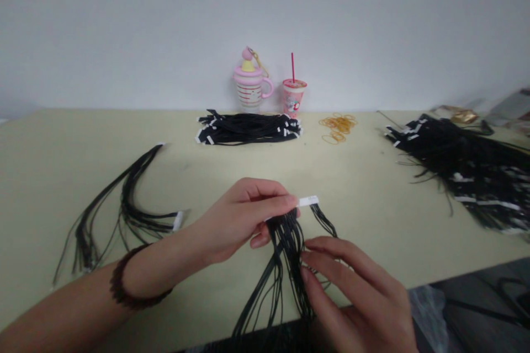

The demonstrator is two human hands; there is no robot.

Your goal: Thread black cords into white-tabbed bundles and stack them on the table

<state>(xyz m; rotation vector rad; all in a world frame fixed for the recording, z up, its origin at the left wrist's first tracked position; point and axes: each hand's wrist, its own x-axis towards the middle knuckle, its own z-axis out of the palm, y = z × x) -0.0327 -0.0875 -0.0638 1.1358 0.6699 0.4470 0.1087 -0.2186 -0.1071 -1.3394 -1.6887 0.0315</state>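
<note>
My left hand [242, 215] pinches the white-tagged top end of a bunch of thin black cords [285, 253] between thumb and fingers; a white tag [308, 201] sticks out past my fingertips. The cords hang toward me over the table's front edge. My right hand [351, 292] lies just right of the bunch with its fingers spread, fingertips touching the strands. A dark bead bracelet [124, 287] sits on my left wrist.
A loose fan of black cords [124, 204] lies at the left. A neat tagged bundle [248, 128] rests at the back centre, before a pink mug [249, 85] and a straw cup [293, 96]. Rubber bands [337, 124] and a big cord heap [459, 162] lie right.
</note>
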